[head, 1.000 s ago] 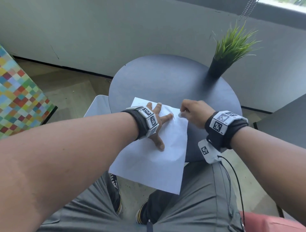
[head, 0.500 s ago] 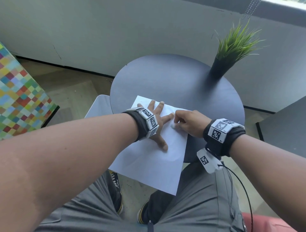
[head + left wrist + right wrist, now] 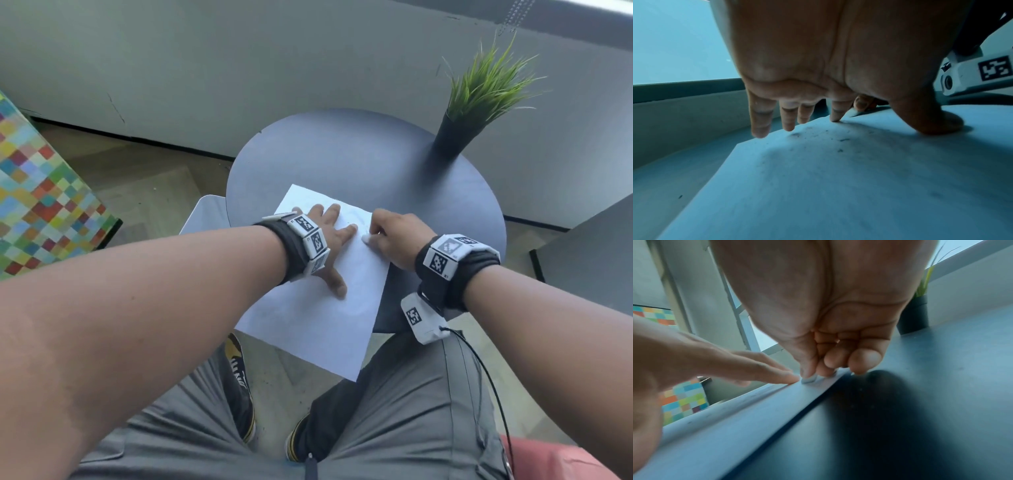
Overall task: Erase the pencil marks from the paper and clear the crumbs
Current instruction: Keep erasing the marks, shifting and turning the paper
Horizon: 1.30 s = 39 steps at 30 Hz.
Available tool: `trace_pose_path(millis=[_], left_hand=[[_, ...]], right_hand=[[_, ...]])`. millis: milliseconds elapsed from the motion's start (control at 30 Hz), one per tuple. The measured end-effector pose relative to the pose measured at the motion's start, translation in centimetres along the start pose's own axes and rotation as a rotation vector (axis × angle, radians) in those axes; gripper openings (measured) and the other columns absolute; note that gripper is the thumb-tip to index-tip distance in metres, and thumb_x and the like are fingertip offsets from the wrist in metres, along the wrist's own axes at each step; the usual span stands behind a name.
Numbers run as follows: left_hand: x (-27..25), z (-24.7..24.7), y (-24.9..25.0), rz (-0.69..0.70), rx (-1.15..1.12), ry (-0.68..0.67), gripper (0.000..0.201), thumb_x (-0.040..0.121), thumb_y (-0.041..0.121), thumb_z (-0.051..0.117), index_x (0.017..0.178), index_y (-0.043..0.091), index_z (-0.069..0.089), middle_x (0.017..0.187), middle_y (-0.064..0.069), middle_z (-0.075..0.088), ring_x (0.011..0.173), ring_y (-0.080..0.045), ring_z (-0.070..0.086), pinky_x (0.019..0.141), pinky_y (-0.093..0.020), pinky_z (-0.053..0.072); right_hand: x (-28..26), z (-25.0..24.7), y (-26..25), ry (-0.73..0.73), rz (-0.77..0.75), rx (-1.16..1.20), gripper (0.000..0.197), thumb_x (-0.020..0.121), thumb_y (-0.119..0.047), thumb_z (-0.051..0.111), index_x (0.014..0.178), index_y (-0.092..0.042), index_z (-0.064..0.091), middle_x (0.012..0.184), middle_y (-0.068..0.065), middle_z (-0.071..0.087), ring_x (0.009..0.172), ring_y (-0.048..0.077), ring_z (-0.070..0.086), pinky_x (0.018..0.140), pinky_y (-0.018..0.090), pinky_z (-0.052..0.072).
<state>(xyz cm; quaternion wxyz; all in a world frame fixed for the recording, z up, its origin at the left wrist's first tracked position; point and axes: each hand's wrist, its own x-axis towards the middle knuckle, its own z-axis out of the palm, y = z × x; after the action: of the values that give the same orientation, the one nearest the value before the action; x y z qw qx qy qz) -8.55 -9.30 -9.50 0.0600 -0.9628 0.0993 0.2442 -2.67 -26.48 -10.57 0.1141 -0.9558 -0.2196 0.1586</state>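
Observation:
A white sheet of paper lies on the round dark table, its near part hanging over the edge. My left hand lies flat on the sheet with fingers spread, pressing it down. My right hand pinches a small white eraser and holds it on the paper near the right edge, beside the left index fingertip. In the left wrist view dark eraser crumbs dot the paper under the palm. The right wrist view shows the eraser pressed on the paper.
A black pot with a green grass plant stands at the table's far right. A white chair seat shows at the left of the table, a multicoloured checked block farther left. My knees sit below the table edge.
The right hand with the eraser slid left onto the paper, then back a little toward the paper's right edge. The left hand stays flat on the sheet.

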Motion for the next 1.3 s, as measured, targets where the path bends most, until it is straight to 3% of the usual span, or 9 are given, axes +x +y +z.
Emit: trace_pose_path(millis=[133,300,433,633,767,933,1100,1233,1300], left_hand=[[-0.3,0.6,-0.6,0.027,-0.036,0.023,0.127,0.055,0.086,0.063,0.154,0.035,0.004,0.16,-0.008,0.005,0.144,-0.033,0.012,0.11,-0.054,0.032],[-0.4,1.3,-0.2,0.022,-0.06,0.011,0.138,0.047,0.089,0.064,0.154,0.035,-0.004,0.161,-0.007,-0.009,0.148,-0.034,-0.003,0.111,-0.06,0.027],[-0.3,1.3,-0.3,0.013,-0.049,-0.008,0.139,0.047,0.09,0.063,0.153,0.036,-0.008,0.161,-0.006,-0.012,0.147,-0.034,-0.004,0.111,-0.062,0.027],[-0.3,1.5,-0.3,0.027,-0.072,0.016,0.138,0.045,0.089,0.065,0.153,0.037,-0.005,0.161,-0.007,-0.012,0.147,-0.035,-0.004,0.11,-0.061,0.028],[-0.3,1.7,-0.4,0.005,-0.075,-0.002,0.14,0.045,0.092,0.062,0.152,0.038,-0.011,0.161,-0.002,-0.018,0.148,-0.032,-0.008,0.109,-0.066,0.023],[-0.2,1.9,-0.5,0.003,-0.081,0.011,0.146,0.036,0.096,0.055,0.152,0.038,-0.011,0.161,0.002,-0.018,0.148,-0.029,-0.008,0.105,-0.073,0.019],[-0.1,1.3,-0.4,-0.001,-0.06,-0.019,0.142,0.041,0.094,0.06,0.15,0.042,-0.015,0.16,-0.003,-0.02,0.147,-0.033,-0.008,0.106,-0.071,0.022],[-0.2,0.9,0.0,0.003,-0.046,-0.035,0.14,0.044,0.09,0.065,0.15,0.044,-0.014,0.16,-0.009,-0.019,0.146,-0.039,-0.007,0.107,-0.067,0.027],[-0.2,0.9,0.2,0.003,-0.034,-0.039,0.14,0.044,0.089,0.066,0.15,0.045,-0.014,0.16,-0.011,-0.019,0.146,-0.04,-0.006,0.108,-0.065,0.028]], right_hand=[[-0.4,-0.2,-0.1,0.024,-0.021,0.013,0.016,0.091,-0.037,0.056,0.09,-0.022,0.052,0.085,0.002,0.061,0.082,0.027,0.056,0.073,0.034,0.049],[-3.1,0.8,-2.6,-0.238,-0.348,-0.129,0.01,0.093,-0.027,0.054,0.098,-0.018,0.055,0.081,-0.004,0.054,0.079,0.022,0.05,0.072,0.032,0.044],[-0.7,-0.3,-0.8,0.02,-0.058,-0.082,0.013,0.09,-0.036,0.053,0.09,-0.023,0.051,0.089,0.001,0.06,0.084,0.026,0.055,0.069,0.032,0.045],[-2.5,0.9,-3.4,-0.196,-0.271,-0.117,0.012,0.092,-0.026,0.051,0.101,-0.021,0.056,0.094,0.002,0.063,0.083,0.024,0.054,0.074,0.033,0.047],[0.2,0.2,-1.5,0.057,0.047,-0.05,0.011,0.088,-0.033,0.052,0.091,-0.022,0.052,0.098,0.008,0.064,0.088,0.029,0.058,0.071,0.032,0.045],[-1.8,2.0,-3.9,-0.148,-0.19,-0.044,0.013,0.089,-0.03,0.054,0.098,-0.021,0.058,0.093,0.001,0.065,0.087,0.024,0.059,0.07,0.031,0.046],[-0.4,0.0,-1.0,0.045,-0.039,-0.029,0.013,0.088,-0.035,0.057,0.085,-0.023,0.054,0.083,0.001,0.062,0.08,0.026,0.058,0.071,0.034,0.05],[-3.0,0.6,-2.1,-0.245,-0.315,-0.095,0.011,0.091,-0.032,0.058,0.084,-0.026,0.051,0.068,-0.012,0.051,0.073,0.018,0.052,0.067,0.029,0.041],[-2.7,-0.1,-1.9,-0.243,-0.302,-0.077,0.008,0.09,-0.031,0.06,0.086,-0.029,0.053,0.07,-0.015,0.051,0.075,0.016,0.051,0.069,0.027,0.039]])
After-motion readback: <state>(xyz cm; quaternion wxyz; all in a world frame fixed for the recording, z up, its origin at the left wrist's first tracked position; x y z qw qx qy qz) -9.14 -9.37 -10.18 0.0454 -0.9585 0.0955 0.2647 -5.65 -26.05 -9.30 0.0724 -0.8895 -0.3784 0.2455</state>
